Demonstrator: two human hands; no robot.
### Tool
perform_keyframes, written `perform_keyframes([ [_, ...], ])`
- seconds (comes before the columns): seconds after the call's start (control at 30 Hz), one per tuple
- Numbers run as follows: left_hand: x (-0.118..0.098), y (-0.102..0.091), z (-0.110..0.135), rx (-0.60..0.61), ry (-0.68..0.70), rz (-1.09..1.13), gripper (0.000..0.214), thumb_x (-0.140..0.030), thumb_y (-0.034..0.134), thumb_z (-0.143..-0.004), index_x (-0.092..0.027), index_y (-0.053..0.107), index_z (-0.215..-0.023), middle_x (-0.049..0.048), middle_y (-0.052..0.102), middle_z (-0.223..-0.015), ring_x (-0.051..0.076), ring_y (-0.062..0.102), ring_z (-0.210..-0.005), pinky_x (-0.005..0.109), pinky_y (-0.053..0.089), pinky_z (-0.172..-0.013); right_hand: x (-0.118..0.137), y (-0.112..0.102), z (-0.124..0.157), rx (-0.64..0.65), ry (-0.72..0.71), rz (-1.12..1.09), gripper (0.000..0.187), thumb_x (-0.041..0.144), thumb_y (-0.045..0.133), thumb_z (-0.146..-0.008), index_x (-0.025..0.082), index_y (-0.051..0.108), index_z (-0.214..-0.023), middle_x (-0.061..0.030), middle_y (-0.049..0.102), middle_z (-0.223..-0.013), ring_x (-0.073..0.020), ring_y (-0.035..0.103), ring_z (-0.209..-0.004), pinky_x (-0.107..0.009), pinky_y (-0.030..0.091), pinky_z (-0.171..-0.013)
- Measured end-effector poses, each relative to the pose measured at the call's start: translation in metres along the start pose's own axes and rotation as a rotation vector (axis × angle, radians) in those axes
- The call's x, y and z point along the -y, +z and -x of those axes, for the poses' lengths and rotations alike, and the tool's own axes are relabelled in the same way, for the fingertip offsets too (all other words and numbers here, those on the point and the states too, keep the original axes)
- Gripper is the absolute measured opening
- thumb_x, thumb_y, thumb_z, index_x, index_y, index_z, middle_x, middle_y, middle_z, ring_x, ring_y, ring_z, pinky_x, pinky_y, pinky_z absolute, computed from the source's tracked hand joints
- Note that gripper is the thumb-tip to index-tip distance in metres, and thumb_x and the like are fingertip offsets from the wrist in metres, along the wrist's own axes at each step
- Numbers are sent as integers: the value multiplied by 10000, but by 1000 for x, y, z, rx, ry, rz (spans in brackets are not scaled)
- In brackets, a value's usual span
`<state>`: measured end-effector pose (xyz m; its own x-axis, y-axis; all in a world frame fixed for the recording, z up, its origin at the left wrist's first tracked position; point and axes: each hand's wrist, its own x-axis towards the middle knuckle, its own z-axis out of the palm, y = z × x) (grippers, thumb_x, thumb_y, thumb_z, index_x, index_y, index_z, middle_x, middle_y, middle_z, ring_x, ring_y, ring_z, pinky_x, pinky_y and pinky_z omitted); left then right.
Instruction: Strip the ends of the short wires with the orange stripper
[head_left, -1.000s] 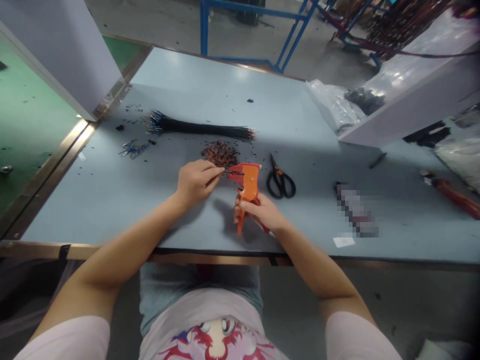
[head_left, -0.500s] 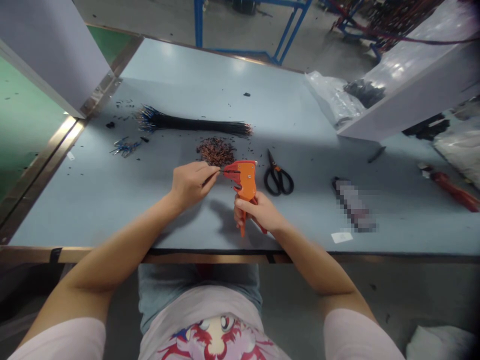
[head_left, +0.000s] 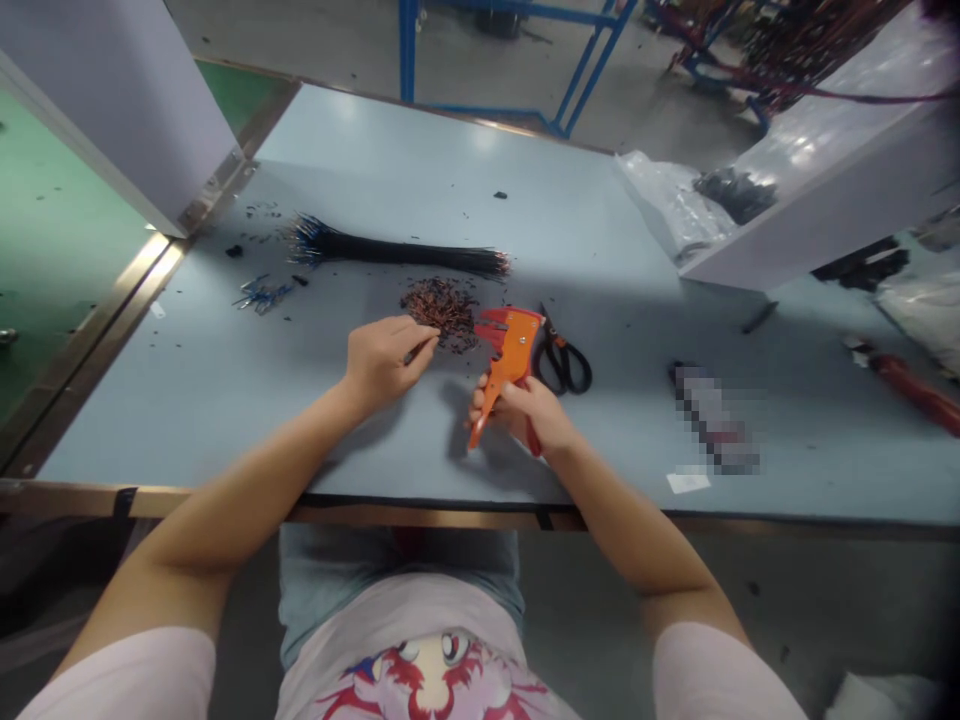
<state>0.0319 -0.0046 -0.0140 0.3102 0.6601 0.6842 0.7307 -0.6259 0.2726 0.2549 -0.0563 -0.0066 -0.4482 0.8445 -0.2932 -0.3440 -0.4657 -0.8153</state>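
Left hand: (head_left: 379,362) fingers curled, thumb and forefinger pinched on a thin dark wire (head_left: 411,355), mostly hidden in the grip; held above the near middle of the table, just left of the tool's mouth and apart from it.
Right hand: (head_left: 538,415) wrapped around the handles of the orange tool (head_left: 514,350), fingers bent around the near part of the grip.
Orange tool: smooth, pistol-shaped body with a red two-pronged mouth pointing left, the prongs parted; tilted, its handle slanting toward the near edge.
Clippings: a loose, grainy heap of short coppery and black bits (head_left: 437,303) on the far side of the hands, between them.
Wire bundle: (head_left: 405,250) slim black strands lying lengthwise beyond the heap, fanned into blue, bristly tips on the left, copper-coloured ends on the right.
Blue-tipped pieces: (head_left: 261,293) a small, spiky scatter left of the heap.
Scissors: (head_left: 574,368) black looped handles, pointed blades aimed far, just right of the tool.
Tabletop: (head_left: 187,420) flat, pale blue-grey, with a metal-trimmed edge.
Right side: a crinkled clear plastic bag (head_left: 667,200) far, a white paper slip (head_left: 688,483) near.
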Motion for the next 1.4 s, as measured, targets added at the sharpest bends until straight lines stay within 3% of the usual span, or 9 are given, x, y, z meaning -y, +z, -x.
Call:
perform_keyframes([
  [0.1,3,-1,-2,-41,17,33,166,-253,541,-867,-196,696,-881,24,700,-743,140,618,-678,272,417,-626,2,-8,-6,-40,-14,-87,375,404,754,-687,177,597,-941,-41,647,-844,-187,655,-739,-397,569,-733],
  [0.23,2,-1,-2,-42,160,4,131,-219,581,-844,-232,691,-915,7,725,-843,147,633,-740,304,394,-666,-1,-11,-11,-121,-62,-53,343,281,781,-665,177,588,-930,-35,660,-849,-182,658,-743,-380,567,-721],
  [0.4,-5,3,4,-2,283,-38,130,-229,598,-848,-258,695,-931,-9,725,-801,122,617,-675,283,357,-594,-6,-6,-10,-143,-106,18,350,229,786,-665,166,577,-938,-25,657,-820,-190,671,-728,-392,570,-709],
  [0.47,-7,6,7,28,252,-7,150,-242,592,-857,-257,700,-960,-2,723,-800,119,623,-678,263,366,-578,-5,-5,-8,-149,-93,42,347,239,781,-671,167,577,-942,-23,659,-817,-191,676,-720,-390,572,-707],
  [0.57,-10,8,9,38,75,110,176,-246,567,-878,-238,705,-985,8,711,-778,110,626,-686,228,401,-587,-4,-3,-6,-133,-45,40,331,249,776,-681,164,578,-933,-22,657,-811,-186,679,-711,-383,572,-714],
  [0.73,-10,8,5,-79,-142,197,174,-248,560,-883,-192,706,-960,13,692,-745,96,553,-594,233,425,-621,-3,0,-1,-58,47,66,325,252,772,-694,151,580,-936,-32,658,-811,-185,678,-702,-366,574,-682],
  [1.0,-7,8,3,-160,-75,147,118,-243,606,-851,-192,693,-912,7,681,-700,111,571,-612,256,420,-645,-4,4,4,29,74,126,344,272,785,-699,144,579,-943,-36,660,-829,-181,681,-707,-356,576,-684],
  [1.4,-7,7,4,-134,16,129,80,-225,616,-838,-201,683,-874,10,695,-706,136,603,-668,283,400,-643,-4,6,8,105,45,96,346,262,777,-716,148,564,-964,-38,651,-837,-180,670,-721,-392,586,-705],
])
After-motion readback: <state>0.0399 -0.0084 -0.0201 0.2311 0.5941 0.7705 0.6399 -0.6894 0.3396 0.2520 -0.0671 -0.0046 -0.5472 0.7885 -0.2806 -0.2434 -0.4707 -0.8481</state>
